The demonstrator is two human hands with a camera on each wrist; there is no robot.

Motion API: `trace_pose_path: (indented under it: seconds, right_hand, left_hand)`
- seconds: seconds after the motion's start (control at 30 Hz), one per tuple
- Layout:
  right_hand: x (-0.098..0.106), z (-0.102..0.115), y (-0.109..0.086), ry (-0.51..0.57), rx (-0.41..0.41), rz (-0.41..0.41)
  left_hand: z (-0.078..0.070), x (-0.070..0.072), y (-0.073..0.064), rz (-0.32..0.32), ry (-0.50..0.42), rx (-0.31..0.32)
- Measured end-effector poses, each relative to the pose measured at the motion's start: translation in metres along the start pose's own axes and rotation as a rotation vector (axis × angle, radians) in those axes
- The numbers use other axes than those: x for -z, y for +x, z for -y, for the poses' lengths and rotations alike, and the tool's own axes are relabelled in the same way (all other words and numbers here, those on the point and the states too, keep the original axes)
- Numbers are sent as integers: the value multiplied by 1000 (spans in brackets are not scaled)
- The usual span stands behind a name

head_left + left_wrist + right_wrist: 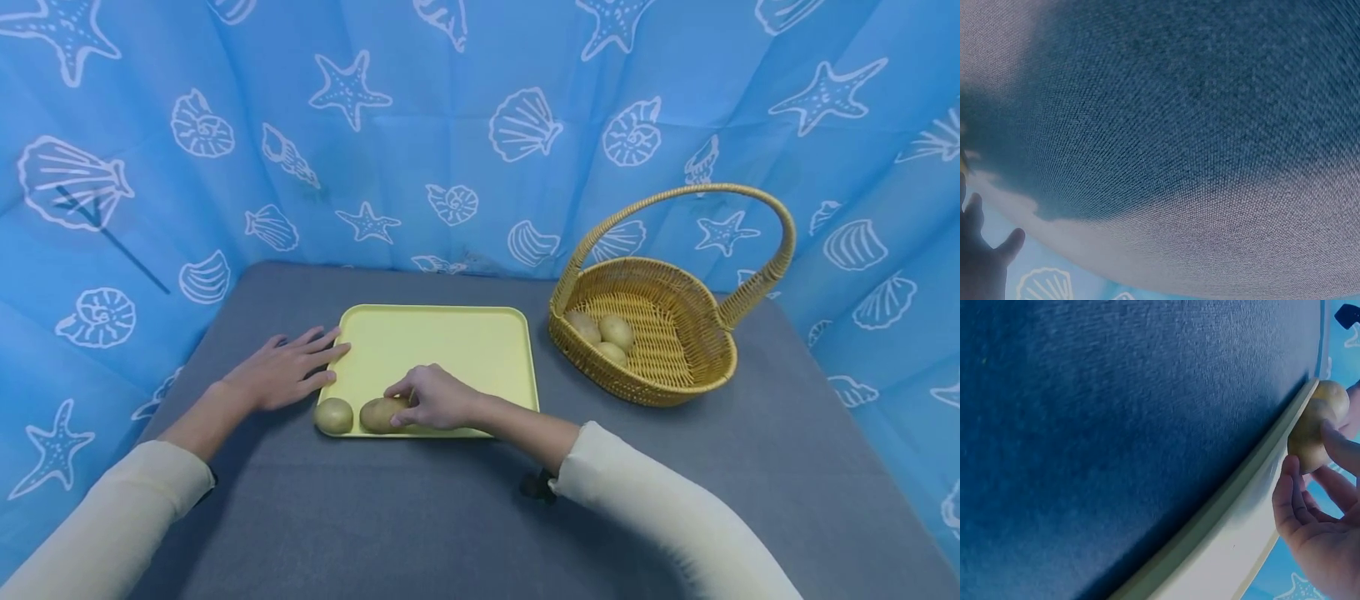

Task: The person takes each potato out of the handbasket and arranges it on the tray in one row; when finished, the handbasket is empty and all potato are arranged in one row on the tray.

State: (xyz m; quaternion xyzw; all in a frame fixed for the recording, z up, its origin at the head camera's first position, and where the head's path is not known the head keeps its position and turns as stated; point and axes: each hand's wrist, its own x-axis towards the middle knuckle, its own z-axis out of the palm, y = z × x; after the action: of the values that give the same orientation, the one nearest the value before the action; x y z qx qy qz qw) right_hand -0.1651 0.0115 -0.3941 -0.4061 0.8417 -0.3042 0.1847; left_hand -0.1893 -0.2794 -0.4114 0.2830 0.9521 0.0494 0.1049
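Observation:
A pale yellow tray (435,342) lies flat on the grey cloth. My right hand (437,400) holds an oblong potato (377,415) between thumb and fingers, low over the tray's near edge. In the right wrist view the thumb and fingertips press on opposite sides of that potato (1307,437). A rounder potato (333,416) sits just left of it, in the tray's near left corner. My left hand (288,368) lies with fingers spread, the tips reaching over the tray's left rim. The left wrist view catches only part of this hand (982,256), dark at the edge.
To the right of the tray stands a wicker basket (716,358) with a tall arched handle (697,190). Three potatoes (617,332) lie at its left side. A blue curtain (450,150) with shells and starfish hangs behind the grey table (360,525).

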Motion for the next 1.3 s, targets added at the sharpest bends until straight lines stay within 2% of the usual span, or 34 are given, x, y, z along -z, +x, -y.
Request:
trace_pose_path:
  seconds: [0.33, 0.6, 0.83, 1.07, 1.3]
  right_hand:
    - [-2, 4, 0, 28, -42, 64]
    - [12, 4, -9, 55, -43, 119]
    - [49, 8, -35, 25, -10, 153]
    - [89, 4, -73, 2, -11, 96]
    - [136, -13, -120, -27, -106, 52]
  left_hand:
    - [-1, 0, -1, -1, -4, -3]
    - [-2, -1, 0, -11, -3, -13]
    - [-1, 2, -1, -10, 21, -16]
    - [0, 1, -1, -17, 4, -21]
    - [0, 1, -1, -17, 14, -19]
